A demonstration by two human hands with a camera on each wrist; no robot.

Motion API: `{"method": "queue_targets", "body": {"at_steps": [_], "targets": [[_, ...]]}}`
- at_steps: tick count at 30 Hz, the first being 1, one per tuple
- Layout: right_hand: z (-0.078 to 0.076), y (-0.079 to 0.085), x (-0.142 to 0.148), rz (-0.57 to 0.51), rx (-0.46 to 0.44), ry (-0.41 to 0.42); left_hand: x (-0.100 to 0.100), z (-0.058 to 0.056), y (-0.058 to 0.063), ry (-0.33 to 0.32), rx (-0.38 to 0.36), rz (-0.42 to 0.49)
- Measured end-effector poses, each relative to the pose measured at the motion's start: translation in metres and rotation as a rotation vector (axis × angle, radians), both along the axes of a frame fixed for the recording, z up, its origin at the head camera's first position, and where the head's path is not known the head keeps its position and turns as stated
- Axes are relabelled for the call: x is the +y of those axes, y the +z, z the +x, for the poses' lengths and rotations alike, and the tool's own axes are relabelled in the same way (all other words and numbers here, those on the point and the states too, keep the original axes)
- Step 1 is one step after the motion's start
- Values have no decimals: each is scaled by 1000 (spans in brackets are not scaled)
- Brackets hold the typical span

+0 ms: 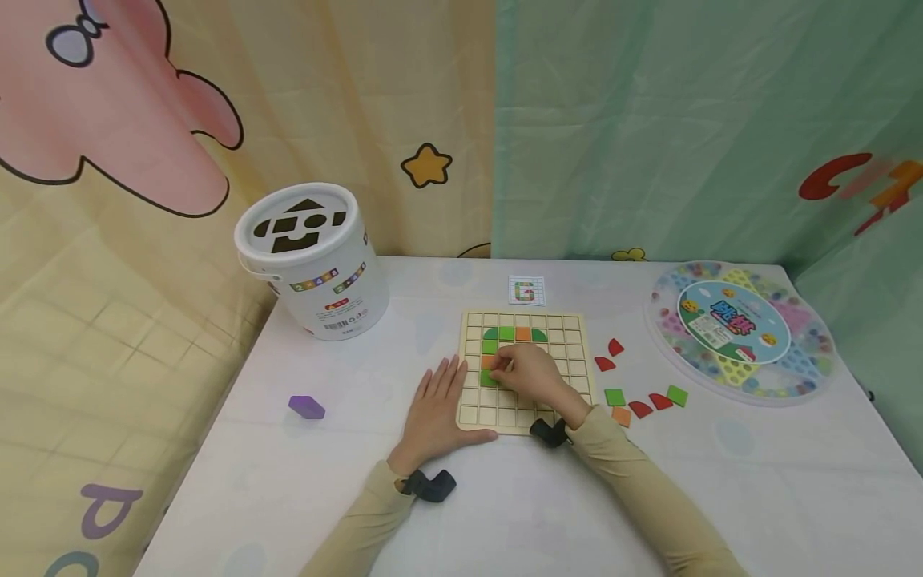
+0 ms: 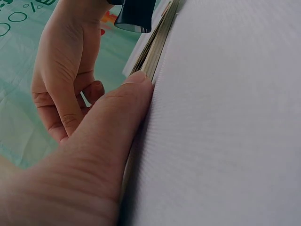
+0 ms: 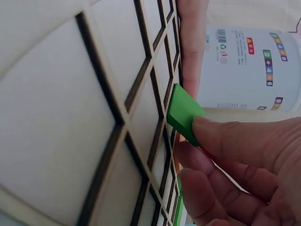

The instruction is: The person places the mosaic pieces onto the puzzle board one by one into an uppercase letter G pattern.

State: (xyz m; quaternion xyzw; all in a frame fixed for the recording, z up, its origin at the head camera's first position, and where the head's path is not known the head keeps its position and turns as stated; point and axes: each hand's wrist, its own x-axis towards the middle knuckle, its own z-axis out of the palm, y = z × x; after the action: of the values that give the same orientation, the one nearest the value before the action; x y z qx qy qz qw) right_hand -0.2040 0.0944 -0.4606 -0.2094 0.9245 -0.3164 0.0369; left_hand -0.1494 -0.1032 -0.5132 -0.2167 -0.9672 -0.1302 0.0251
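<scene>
A wooden grid board [image 1: 506, 416] lies on the table. My left hand [image 1: 436, 413] rests along its left side with straight, spread fingers, the thumb against the front edge. Between thumb and fingers, my right hand [image 1: 534, 373] pinches a green square tile [image 3: 183, 113], tilted close over a cell. On the board sit a green quarter-circle tile [image 1: 491, 332], a green square [image 1: 507, 332], an orange square [image 1: 522, 333] and another green quarter circle [image 1: 538, 335] in a row. Below the row's left end come a green square [image 1: 489, 347] and an orange square [image 1: 487, 361].
Behind the board lies a pattern card [image 1: 527, 290]. Several loose red, green and orange tiles [image 1: 639, 409] lie right of it. A white bucket [image 1: 339, 292] stands back left, a purple block [image 1: 307, 407] front of it. A round game box [image 1: 735, 324] is at right.
</scene>
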Motion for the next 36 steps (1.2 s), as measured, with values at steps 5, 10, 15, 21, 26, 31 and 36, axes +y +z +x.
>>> {"method": "queue_targets", "body": {"at_steps": [5,10,15,21,26,31,36], "targets": [[0,0,-2,13,-16,-4,0,1,0,-2,-1,1],[1,2,-3,9,21,-9,0,1,0,-1,-1,1],[1,4,-6,46,40,-28,0,0,-1,2,-2,8],[0,2,-9,110,38,-73,0,0,0,1,-9,13],[0,3,-11,136,35,-83,0,1,0,3,-17,10],[2,4,-10,134,30,-79,0,0,0,4,-18,6],[4,5,-9,135,36,-63,0,0,-1,3,-16,5]]}}
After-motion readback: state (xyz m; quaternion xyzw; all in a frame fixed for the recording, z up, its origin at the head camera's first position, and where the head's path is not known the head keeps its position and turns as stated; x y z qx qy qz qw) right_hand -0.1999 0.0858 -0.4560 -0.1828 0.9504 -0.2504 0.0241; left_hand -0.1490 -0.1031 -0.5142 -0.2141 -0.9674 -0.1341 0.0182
